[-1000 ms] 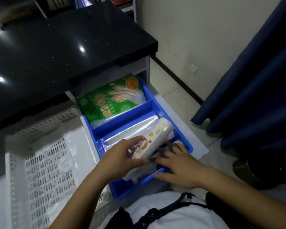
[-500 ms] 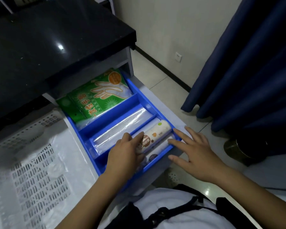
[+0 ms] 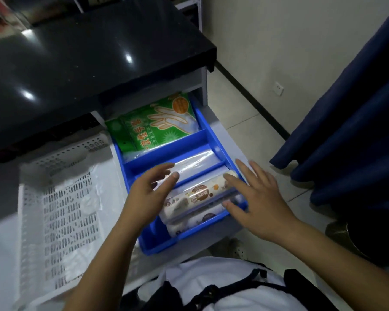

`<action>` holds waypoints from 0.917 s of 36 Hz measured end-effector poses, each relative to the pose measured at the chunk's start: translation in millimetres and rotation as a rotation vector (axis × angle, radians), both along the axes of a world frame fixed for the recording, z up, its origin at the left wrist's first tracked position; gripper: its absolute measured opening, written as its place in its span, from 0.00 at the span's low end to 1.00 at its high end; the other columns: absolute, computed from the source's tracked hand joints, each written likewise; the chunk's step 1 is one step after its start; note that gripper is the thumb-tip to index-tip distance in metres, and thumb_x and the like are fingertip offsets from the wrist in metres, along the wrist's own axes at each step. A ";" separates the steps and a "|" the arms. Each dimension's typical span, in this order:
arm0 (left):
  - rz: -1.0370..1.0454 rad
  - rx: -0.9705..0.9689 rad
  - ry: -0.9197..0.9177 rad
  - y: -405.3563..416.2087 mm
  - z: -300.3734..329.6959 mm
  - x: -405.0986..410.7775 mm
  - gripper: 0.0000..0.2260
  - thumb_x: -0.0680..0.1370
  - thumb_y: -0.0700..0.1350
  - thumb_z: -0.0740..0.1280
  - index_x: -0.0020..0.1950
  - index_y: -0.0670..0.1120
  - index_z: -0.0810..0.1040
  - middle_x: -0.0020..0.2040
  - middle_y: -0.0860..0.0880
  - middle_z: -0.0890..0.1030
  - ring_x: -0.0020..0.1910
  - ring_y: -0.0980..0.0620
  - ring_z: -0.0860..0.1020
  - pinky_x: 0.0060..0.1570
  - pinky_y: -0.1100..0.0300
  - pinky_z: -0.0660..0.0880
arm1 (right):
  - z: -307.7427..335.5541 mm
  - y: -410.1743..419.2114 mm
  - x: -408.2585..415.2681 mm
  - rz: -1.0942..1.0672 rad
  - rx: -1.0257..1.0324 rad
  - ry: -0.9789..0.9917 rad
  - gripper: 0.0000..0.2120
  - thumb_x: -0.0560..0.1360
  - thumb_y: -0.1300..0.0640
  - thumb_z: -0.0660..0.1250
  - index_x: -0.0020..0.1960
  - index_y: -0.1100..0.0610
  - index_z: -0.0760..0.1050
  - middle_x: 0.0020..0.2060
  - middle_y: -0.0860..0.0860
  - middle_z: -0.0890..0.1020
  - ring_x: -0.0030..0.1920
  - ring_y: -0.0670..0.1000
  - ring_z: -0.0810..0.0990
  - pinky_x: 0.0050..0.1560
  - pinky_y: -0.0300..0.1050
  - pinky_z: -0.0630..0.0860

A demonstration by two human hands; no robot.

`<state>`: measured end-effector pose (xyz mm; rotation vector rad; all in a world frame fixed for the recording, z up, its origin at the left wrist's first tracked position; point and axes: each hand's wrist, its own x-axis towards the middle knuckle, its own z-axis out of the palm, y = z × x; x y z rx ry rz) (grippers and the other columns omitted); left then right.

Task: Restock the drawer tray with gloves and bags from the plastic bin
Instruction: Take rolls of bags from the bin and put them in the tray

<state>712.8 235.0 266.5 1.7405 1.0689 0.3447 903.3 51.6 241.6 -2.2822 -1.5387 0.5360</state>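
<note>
Both hands' grip released, left hand [image 3: 147, 196] and right hand [image 3: 259, 198] now flank the roll [image 3: 198, 194].

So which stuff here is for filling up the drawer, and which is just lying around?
For the job:
blue drawer tray
green glove pack
clear bag roll
white printed roll
white plastic bin
left hand, right hand

Just lying around:
black countertop
blue curtain
wall socket

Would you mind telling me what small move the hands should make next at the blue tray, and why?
Probably press the top white roll down level. It lies tilted over a second roll in the blue tray's front slot, and both the left hand and right hand are open beside it, neither gripping it.
</note>
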 end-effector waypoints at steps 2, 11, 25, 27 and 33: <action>0.176 -0.123 -0.097 -9.7 1.5 -9.2 0.12 0.76 0.58 0.67 0.58 0.60 0.82 0.52 0.62 0.84 0.52 0.64 0.81 0.51 0.60 0.78 | -4.9 10.9 -2.2 0.064 0.026 -0.012 0.33 0.75 0.32 0.52 0.77 0.42 0.57 0.81 0.47 0.45 0.79 0.51 0.38 0.77 0.59 0.44; 0.598 -0.749 -0.162 -44.7 -8.0 -27.4 0.30 0.74 0.67 0.64 0.70 0.52 0.74 0.65 0.48 0.79 0.66 0.45 0.75 0.58 0.52 0.71 | -34.7 50.6 -12.5 0.251 0.011 -0.128 0.36 0.77 0.29 0.42 0.79 0.45 0.56 0.81 0.52 0.52 0.80 0.57 0.44 0.76 0.65 0.46; 0.620 -0.730 -0.114 -44.6 -11.8 -12.0 0.26 0.74 0.68 0.63 0.61 0.51 0.80 0.53 0.45 0.86 0.52 0.45 0.85 0.40 0.52 0.80 | -45.8 50.0 -11.0 0.284 0.061 -0.171 0.34 0.77 0.31 0.46 0.77 0.46 0.63 0.80 0.54 0.58 0.80 0.58 0.51 0.75 0.67 0.50; 0.607 -0.723 -0.097 -45.3 -10.2 -10.7 0.26 0.73 0.68 0.64 0.62 0.51 0.79 0.53 0.46 0.86 0.52 0.46 0.85 0.39 0.53 0.81 | -46.2 49.5 -11.2 0.270 0.092 -0.166 0.33 0.77 0.31 0.47 0.76 0.47 0.65 0.79 0.55 0.60 0.79 0.59 0.52 0.75 0.67 0.49; 0.620 -0.664 -0.042 -48.9 -10.0 1.1 0.24 0.72 0.68 0.66 0.60 0.54 0.80 0.50 0.50 0.86 0.54 0.48 0.81 0.43 0.55 0.74 | -46.1 49.0 -8.6 0.266 0.129 -0.134 0.31 0.77 0.34 0.51 0.75 0.48 0.67 0.79 0.55 0.60 0.80 0.58 0.51 0.74 0.65 0.47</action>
